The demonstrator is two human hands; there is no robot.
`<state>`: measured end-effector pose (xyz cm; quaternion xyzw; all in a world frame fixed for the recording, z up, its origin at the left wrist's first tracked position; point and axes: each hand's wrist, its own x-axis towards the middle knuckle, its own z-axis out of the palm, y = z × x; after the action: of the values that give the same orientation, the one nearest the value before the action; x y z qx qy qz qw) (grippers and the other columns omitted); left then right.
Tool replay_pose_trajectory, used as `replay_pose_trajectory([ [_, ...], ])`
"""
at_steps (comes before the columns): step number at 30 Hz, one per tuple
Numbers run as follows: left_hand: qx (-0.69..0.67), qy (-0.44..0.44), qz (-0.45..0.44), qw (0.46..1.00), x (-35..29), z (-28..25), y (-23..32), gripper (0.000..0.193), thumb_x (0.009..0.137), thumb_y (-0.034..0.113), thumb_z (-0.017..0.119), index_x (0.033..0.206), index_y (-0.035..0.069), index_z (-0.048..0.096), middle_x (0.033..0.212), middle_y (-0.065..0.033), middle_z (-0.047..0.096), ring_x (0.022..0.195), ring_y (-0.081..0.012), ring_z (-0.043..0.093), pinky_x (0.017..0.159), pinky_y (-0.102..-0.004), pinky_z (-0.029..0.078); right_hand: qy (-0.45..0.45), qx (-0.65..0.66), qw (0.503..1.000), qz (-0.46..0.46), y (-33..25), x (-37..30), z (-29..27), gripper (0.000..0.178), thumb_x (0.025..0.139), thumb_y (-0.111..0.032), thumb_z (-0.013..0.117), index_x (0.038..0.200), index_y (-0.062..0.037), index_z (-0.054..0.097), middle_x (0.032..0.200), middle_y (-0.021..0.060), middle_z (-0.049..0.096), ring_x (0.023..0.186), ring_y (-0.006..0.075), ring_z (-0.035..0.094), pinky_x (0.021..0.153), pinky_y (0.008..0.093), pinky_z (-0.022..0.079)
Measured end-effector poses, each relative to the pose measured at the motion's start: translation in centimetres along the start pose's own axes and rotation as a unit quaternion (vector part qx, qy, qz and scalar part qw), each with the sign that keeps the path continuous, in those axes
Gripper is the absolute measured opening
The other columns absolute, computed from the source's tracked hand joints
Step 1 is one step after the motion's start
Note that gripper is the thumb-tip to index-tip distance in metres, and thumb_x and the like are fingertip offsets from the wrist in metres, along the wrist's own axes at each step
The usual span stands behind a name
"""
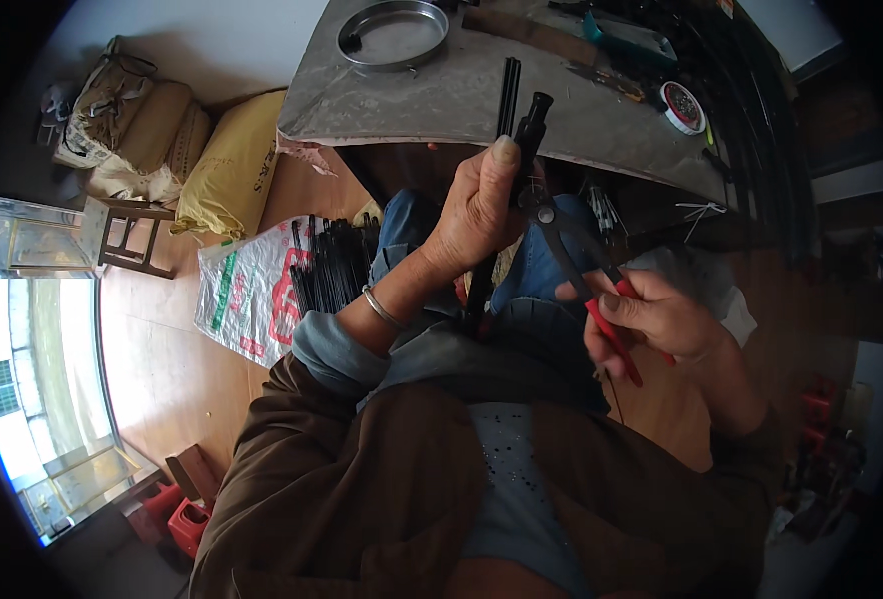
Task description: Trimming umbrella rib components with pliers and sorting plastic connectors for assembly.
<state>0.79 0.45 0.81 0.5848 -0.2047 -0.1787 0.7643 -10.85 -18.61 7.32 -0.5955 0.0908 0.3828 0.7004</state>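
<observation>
Clenched round upright black rods (pixel 509 95), the left hand (pixel 476 205) hid part of them, and whether the pliers (pixel 567 255) beside it bit anything was unclear. Beyond stood the desk (pixel 422 105) with a metal pan (pixel 402 38) on it; the right hand (pixel 658 319) clasped the pliers' splayed red handles (pixel 616 349).

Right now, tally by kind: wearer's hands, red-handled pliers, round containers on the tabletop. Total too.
Hands: 2 (left hand, right hand)
Red-handled pliers: 1
Round containers: 2 (wide metal pan, small round tin)
Total: 5
</observation>
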Motion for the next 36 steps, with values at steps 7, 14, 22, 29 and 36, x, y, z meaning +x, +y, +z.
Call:
replay_pose_trajectory([
  [7,-0.022,0.010,-0.016,1.000,0.2,0.3,0.3,0.061,0.097,0.056,0.030,0.077,0.004,0.055,0.058,0.0005,0.049,0.049,-0.0060,0.043,0.046,-0.0210,0.032,0.013,0.086,0.996,0.024,1.7,1.4,2.6,0.026,0.101,-0.029,0.040,0.098,-0.0038,0.043,0.060,0.0004,0.040,0.045,0.0069,0.038,0.041,0.0240,0.038],
  [14,-0.042,-0.016,-0.037,0.998,0.2,-0.4,-0.4,0.060,0.098,0.055,0.029,0.075,0.004,0.053,0.053,0.0019,0.045,0.047,-0.0054,0.040,0.044,-0.0205,0.030,-0.016,0.054,0.996,0.068,-1.1,-0.1,-0.4,0.026,0.097,-0.030,0.049,0.101,-0.0046,0.044,0.061,-0.0003,0.044,0.046,0.0060,0.042,0.043,0.0239,0.042],
  [22,0.047,0.024,0.010,0.999,0.5,0.6,-1.0,0.066,0.092,0.065,0.027,0.086,0.005,0.054,0.048,0.0015,0.041,0.037,-0.0065,0.038,0.037,-0.0221,0.028,0.157,-0.557,0.808,-0.108,-4.7,-0.7,-0.1,0.020,0.091,-0.017,0.057,0.097,0.0000,0.049,0.063,0.0138,0.057,0.053,0.0258,0.058,0.055,0.0338,0.049],
  [29,-0.051,0.020,-0.044,0.998,0.7,-0.2,-0.3,0.052,0.096,0.052,0.039,0.082,0.004,0.053,0.060,0.0002,0.049,0.048,-0.0057,0.044,0.045,-0.0212,0.035,0.203,-0.720,0.663,-0.008,-4.5,0.3,1.4,0.019,0.090,-0.012,0.054,0.099,0.0026,0.045,0.073,0.0206,0.062,0.072,0.0364,0.065,0.062,0.0431,0.051],
  [36,-0.109,0.016,-0.050,0.993,1.3,-1.6,-2.3,0.049,0.094,0.053,0.045,0.086,0.005,0.052,0.050,0.0023,0.037,0.039,-0.0071,0.032,0.036,-0.0228,0.028,0.384,-0.604,0.665,-0.214,-2.1,0.2,-1.2,0.037,0.072,0.003,0.067,0.097,-0.0057,0.040,0.086,0.0140,0.056,0.077,0.0346,0.061,0.065,0.0431,0.047],
])
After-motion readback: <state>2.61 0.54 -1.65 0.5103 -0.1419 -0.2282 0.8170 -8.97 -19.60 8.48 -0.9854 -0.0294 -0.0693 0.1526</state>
